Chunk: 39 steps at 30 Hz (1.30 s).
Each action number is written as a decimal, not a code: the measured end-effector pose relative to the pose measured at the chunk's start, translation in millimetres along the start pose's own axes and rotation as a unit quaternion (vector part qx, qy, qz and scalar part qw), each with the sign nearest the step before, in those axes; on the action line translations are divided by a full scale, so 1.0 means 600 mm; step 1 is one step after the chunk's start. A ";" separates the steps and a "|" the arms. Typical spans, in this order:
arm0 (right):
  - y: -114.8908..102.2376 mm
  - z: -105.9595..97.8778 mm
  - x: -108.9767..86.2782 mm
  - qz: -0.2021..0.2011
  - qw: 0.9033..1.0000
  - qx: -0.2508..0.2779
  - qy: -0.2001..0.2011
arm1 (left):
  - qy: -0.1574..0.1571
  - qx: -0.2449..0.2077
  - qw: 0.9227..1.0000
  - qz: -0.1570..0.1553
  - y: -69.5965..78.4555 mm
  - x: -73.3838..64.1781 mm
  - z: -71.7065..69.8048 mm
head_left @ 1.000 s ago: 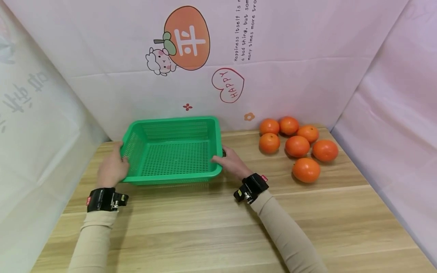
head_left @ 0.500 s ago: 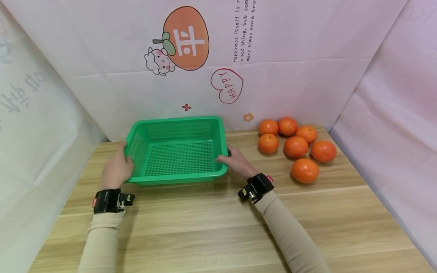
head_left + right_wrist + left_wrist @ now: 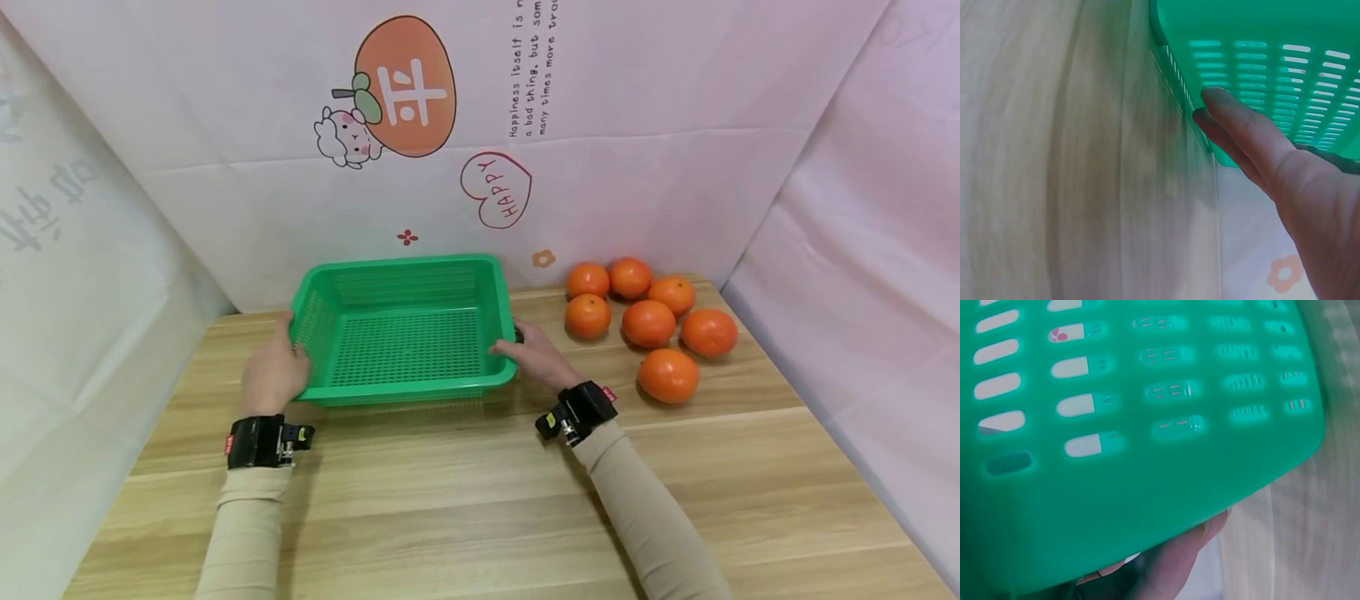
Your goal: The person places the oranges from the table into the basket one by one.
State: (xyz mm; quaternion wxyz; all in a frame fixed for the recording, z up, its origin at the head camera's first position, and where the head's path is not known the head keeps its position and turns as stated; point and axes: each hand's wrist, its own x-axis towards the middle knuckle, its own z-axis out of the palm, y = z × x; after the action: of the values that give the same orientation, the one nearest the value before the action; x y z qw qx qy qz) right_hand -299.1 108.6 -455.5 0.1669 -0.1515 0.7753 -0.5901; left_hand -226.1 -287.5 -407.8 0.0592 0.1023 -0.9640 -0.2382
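Note:
A green plastic basket [image 3: 408, 342] with slotted walls and nothing inside stands at the back of the wooden table. My left hand [image 3: 273, 371] grips its left end; in the left wrist view the fingers [image 3: 1172, 562] show at the wall's edge, partly hidden behind it. At the opposite end my right hand [image 3: 536, 354] holds the rim, thumb over it. Seen from the right wrist, two fingers [image 3: 1250, 128] lie against the outside of the slotted wall.
Several oranges [image 3: 648, 323] sit grouped at the back right of the table [image 3: 450, 517], the nearest one [image 3: 668, 375] a little in front. A printed white cloth [image 3: 247, 92] hangs behind the table, and more cloth [image 3: 862, 275] walls both sides.
Both hands have moved to the right along the back of the table, carrying or sliding the basket with them toward the oranges. Their hold on it looks the same.

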 end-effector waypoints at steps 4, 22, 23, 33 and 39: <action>0.003 -0.011 -0.004 0.008 1.000 0.006 -0.001 | 0.000 -0.006 1.000 0.000 0.008 -0.002 0.008; 0.013 -0.069 -0.024 0.006 1.000 -0.005 0.000 | -0.010 -0.025 1.000 0.005 0.060 -0.014 0.031; 0.014 -0.073 -0.025 0.007 1.000 -0.013 0.002 | -0.011 -0.024 1.000 0.004 0.063 -0.015 0.032; 0.023 -0.106 -0.038 0.020 0.998 -0.049 0.039 | -0.014 -0.017 1.000 0.009 0.094 -0.014 0.050; 0.032 -0.120 -0.040 0.014 0.998 -0.042 0.047 | -0.003 -0.028 1.000 0.009 0.108 -0.016 0.059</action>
State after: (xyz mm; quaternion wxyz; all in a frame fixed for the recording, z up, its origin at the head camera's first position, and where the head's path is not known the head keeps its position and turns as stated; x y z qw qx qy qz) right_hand -310.1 186.3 -454.3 0.1316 -0.1198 0.8085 -0.5610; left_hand -233.3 -213.4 -409.3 0.0617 0.0911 -0.9580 -0.2649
